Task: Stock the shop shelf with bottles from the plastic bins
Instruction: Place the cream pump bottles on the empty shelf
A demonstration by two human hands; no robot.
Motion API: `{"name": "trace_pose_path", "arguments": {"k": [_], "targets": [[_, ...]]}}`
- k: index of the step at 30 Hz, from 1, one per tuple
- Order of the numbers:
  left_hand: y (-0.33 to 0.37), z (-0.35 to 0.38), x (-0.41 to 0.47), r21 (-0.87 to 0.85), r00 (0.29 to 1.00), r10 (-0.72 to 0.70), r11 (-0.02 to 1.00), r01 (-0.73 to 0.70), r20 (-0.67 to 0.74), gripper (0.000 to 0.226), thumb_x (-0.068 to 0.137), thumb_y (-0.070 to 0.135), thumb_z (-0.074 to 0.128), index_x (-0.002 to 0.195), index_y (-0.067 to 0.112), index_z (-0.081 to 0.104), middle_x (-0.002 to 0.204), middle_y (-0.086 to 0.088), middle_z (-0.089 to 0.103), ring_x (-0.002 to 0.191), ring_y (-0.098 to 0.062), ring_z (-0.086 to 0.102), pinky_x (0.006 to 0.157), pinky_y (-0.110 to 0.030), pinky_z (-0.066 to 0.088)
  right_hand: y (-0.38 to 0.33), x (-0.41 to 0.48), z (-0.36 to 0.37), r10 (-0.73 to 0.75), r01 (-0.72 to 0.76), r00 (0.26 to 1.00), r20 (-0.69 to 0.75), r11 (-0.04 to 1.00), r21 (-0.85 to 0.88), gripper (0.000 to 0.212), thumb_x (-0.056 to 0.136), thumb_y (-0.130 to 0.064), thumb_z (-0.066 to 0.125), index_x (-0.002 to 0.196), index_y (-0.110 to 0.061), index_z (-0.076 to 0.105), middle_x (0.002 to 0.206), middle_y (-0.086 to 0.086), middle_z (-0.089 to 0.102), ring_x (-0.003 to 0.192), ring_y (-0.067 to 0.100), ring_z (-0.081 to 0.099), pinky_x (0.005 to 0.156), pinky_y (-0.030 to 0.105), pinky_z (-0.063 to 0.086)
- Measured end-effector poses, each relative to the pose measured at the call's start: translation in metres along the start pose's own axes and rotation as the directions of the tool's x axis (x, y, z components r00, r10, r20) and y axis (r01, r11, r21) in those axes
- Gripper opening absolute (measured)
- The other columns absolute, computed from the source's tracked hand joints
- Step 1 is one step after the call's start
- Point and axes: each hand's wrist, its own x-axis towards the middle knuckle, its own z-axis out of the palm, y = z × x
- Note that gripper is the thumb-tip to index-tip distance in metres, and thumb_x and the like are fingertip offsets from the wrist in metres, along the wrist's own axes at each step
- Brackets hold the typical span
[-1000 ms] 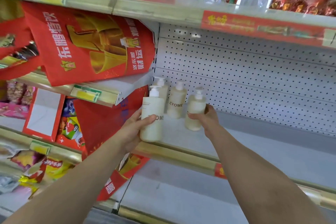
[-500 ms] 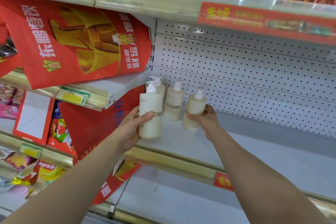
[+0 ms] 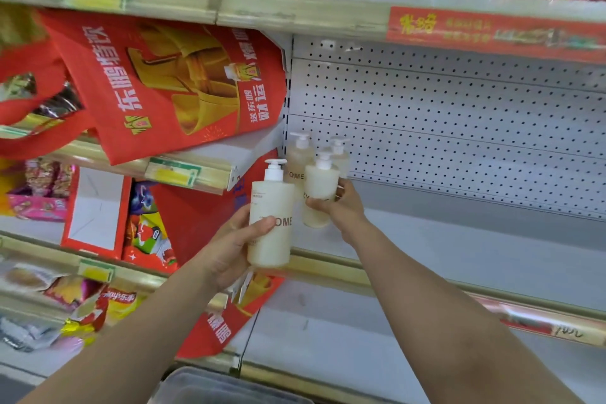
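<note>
From the head camera: the left hand [image 3: 226,249] grips a cream-white plastic pump bottle [image 3: 272,207] round its lower half. The thumb [image 3: 260,225] lies across the dark "ZYOME" lettering and hides the first letters, while the other fingers wrap behind, out of sight. The bottle is upright, white pump head above the thumb, its base in front of the gold lip of the white metal shelf [image 3: 459,249].

Over to the right hand [image 3: 346,210]: its fingers [image 3: 341,188] are curled round a second cream pump bottle [image 3: 319,184], thumb in front, clamped at mid-height. The base shows below the thumb, low over the shelf board; whether it touches, I cannot tell.

Just beyond those fingertips, two more matching bottles stand against the perforated white back panel [image 3: 459,128]: a left rear bottle [image 3: 296,161] and a right rear bottle [image 3: 341,154].

Left of the left knuckles hangs a red printed bag [image 3: 164,85]. Below the wrists, a grey plastic bin [image 3: 213,387].
</note>
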Motion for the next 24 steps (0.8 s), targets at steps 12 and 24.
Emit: {"name": "trace_pose_path", "arguments": {"k": [12,24], "targets": [[0.002,-0.020,-0.043,0.020,0.999,0.023,1.000,-0.022,-0.035,0.069,0.069,0.025,0.081,0.132,0.018,0.055,0.125,-0.018,0.064,0.111,-0.036,0.063,0.086,-0.051,0.055,-0.007,0.000,0.058,-0.013,0.007,0.999,-0.039,0.990,-0.137,0.091,0.064,-0.028,0.093,0.141,-0.020,0.043,0.132,0.002,0.060,0.117,0.023,0.058,0.100,0.043,0.049],[0.004,-0.010,-0.036,0.021,0.999,0.015,1.000,-0.014,-0.028,0.063,0.071,0.018,0.076,0.130,0.013,0.054,0.125,-0.020,0.065,0.103,-0.031,0.067,0.087,-0.053,0.055,-0.019,-0.013,0.053,0.084,-0.087,0.996,-0.028,0.990,-0.114,0.088,0.071,-0.055,0.081,0.141,-0.014,0.047,0.131,-0.001,0.058,0.119,0.021,0.058,0.104,0.040,0.047]]}}
